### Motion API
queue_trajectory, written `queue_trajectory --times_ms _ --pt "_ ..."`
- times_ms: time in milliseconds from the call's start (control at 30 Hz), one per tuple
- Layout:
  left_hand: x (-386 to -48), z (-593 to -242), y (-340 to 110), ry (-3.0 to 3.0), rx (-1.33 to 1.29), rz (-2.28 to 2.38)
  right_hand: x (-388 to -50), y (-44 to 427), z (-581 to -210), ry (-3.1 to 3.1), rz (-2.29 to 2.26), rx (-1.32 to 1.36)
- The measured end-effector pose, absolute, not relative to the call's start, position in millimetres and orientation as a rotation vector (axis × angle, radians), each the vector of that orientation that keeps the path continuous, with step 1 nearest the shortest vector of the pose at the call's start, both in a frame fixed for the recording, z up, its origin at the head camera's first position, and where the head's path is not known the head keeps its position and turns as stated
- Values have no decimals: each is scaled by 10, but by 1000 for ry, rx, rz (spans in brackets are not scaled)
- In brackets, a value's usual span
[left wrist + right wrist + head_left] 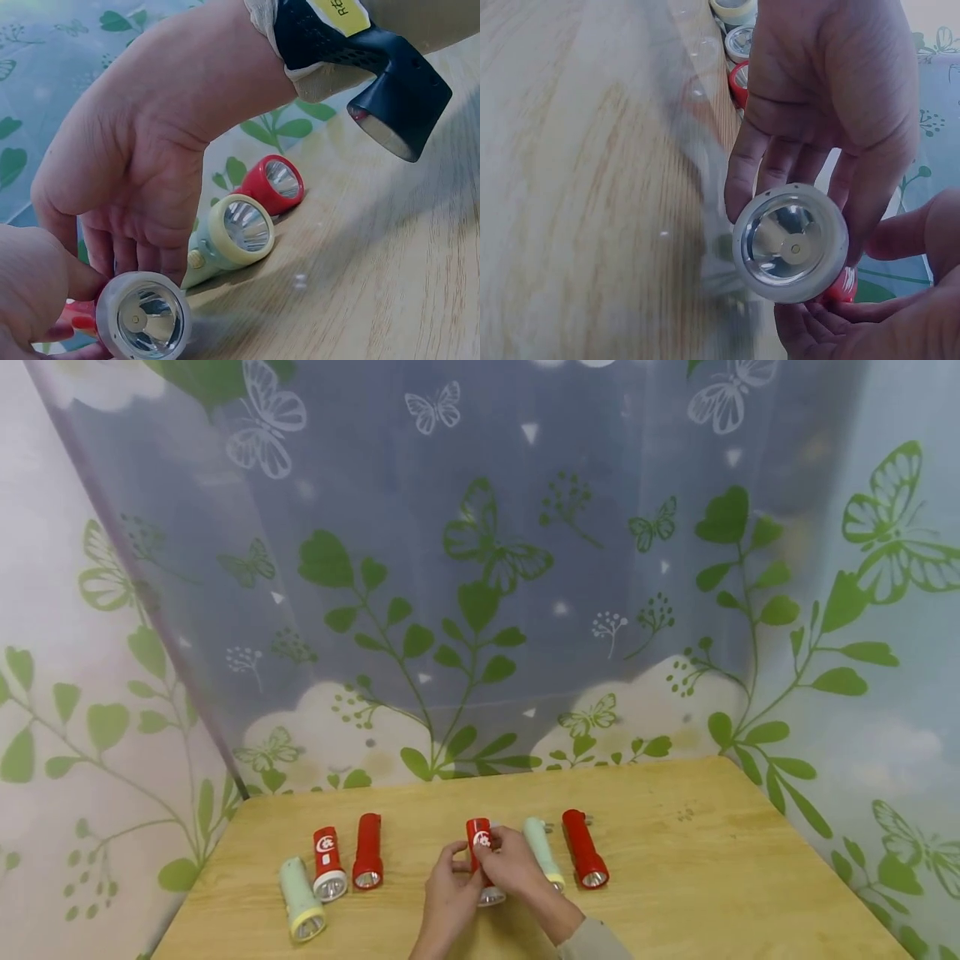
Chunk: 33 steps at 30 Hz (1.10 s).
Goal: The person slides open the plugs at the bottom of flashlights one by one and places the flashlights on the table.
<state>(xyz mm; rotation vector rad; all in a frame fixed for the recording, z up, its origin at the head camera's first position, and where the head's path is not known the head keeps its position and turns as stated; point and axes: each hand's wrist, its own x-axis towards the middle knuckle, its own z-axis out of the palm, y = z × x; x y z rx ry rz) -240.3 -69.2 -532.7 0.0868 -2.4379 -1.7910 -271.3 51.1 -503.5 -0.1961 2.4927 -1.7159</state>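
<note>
Two green torches [295,883] and three red torches [368,847] lay beside curled fingers [504,842]; left hand [447,893] and right hand [517,867] pinched a fourth red torch [477,830]

From the head, the tabletop [697,860] is viewed forward and downward; one flashlight [146,315] is shared close-up by both wrist views.

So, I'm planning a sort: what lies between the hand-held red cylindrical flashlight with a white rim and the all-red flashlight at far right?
The right hand and a pale green flashlight with a yellow rim; the head view shows both.
</note>
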Motion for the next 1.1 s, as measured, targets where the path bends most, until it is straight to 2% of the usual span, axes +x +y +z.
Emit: queue_trajectory --times_ms 1100 --pt "-2552 -5412 -597 -2530 127 -1507 -2741 518 -5022 2455 -1573 -264"
